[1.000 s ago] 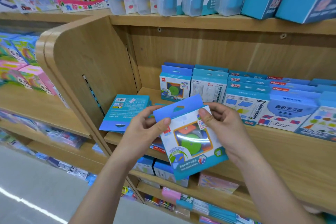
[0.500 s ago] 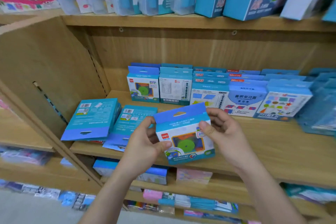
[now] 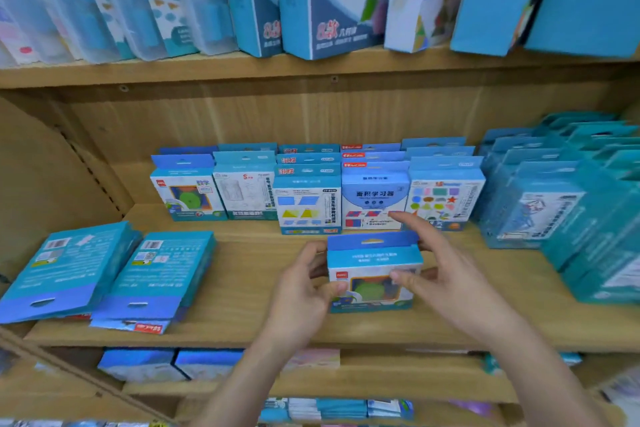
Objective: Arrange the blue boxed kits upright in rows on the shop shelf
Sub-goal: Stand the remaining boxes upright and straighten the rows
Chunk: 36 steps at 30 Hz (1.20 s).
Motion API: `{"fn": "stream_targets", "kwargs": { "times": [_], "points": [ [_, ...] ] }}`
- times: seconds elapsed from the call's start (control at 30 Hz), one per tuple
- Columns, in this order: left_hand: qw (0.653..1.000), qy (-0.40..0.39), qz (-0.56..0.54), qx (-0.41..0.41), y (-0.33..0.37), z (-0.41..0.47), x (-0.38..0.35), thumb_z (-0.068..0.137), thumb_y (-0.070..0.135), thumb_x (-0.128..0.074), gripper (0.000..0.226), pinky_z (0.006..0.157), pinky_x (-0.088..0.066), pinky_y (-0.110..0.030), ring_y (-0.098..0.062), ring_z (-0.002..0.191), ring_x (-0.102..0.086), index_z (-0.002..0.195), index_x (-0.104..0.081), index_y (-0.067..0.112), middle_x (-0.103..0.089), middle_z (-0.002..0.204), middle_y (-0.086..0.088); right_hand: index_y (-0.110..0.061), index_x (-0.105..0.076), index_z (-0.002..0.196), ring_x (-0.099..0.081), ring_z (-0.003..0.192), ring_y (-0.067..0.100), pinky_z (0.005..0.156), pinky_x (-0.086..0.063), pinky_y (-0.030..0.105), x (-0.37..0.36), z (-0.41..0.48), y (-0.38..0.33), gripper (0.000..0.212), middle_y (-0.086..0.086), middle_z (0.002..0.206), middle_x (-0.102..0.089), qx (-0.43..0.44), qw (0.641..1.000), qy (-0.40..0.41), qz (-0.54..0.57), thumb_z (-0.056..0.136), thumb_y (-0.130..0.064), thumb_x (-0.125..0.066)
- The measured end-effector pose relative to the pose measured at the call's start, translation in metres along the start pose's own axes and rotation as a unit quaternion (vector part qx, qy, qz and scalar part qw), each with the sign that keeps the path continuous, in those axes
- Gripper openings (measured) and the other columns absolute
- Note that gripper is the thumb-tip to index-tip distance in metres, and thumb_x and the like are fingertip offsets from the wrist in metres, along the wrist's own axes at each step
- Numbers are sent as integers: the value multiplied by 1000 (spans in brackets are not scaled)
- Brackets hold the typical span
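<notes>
One upright blue kit (image 3: 374,258) is gripped between left hand (image 3: 301,291) and right hand (image 3: 450,277).

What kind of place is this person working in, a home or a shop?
Most likely a shop for stationery or learning toys. The wooden shelf holds rows of repeated blue boxed kits with hang tabs, and two flat stacks show barcodes. The left hand and right hand hold another kit.

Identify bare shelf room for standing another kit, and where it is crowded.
Bare wooden shelf lies between the flat blue kit stacks and the held blue cardboard kit, and between it and the teal boxes rightward. The upright back rows are packed.
</notes>
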<state>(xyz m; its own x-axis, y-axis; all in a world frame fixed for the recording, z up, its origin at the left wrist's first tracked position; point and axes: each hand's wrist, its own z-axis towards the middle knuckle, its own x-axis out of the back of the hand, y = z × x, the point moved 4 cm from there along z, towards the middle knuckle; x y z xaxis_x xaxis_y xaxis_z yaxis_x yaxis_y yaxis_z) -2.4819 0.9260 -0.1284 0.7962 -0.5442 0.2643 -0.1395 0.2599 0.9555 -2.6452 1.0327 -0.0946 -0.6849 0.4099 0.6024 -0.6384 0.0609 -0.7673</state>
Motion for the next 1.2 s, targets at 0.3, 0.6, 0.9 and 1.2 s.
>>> {"fn": "stream_targets", "kwargs": {
  "times": [0.3, 0.6, 0.9, 1.2],
  "points": [
    [989, 45, 138, -26, 4, 3, 19, 80, -3, -66, 60, 78, -52, -21, 3, 95, -58, 114, -46, 42, -63, 107, 13, -26, -56, 125, -56, 101, 13, 86, -47, 34, 12, 32, 11, 51, -9, 115, -62, 13, 996, -3, -93, 78, -34, -74],
    [974, 155, 161, -45, 34, -3, 160, 81, 14, -67, 42, 76, -49, -17, -5, 85, -64, 113, -54, 37, -68, 102, 9, -36, -56, 103, -58, 79, 13, 75, -47, 33, -34, 112, -107, 34, -16, 86, -63, 145, 989, -8, 14, 76, -28, -76],
    [979, 129, 156, -32, 16, 71, 301, 80, 10, -72, 43, 82, -52, -36, -15, 89, -66, 112, -52, 31, -68, 106, 6, -24, -56, 106, -55, 96, 21, 80, -43, 33, -176, 203, -191, 35, -3, 101, -61, 185, 979, -47, -77, 77, -26, -76],
    [939, 76, 335, 20, -58, 132, 330, 83, 15, -68, 22, 87, -49, -36, -22, 99, -63, 103, -60, 17, -69, 100, -5, -20, -57, 115, -42, 117, 22, 91, -41, 36, -234, 227, -165, 32, 0, 114, -52, 128, 964, -44, -229, 84, -23, -68]
  ]
}}
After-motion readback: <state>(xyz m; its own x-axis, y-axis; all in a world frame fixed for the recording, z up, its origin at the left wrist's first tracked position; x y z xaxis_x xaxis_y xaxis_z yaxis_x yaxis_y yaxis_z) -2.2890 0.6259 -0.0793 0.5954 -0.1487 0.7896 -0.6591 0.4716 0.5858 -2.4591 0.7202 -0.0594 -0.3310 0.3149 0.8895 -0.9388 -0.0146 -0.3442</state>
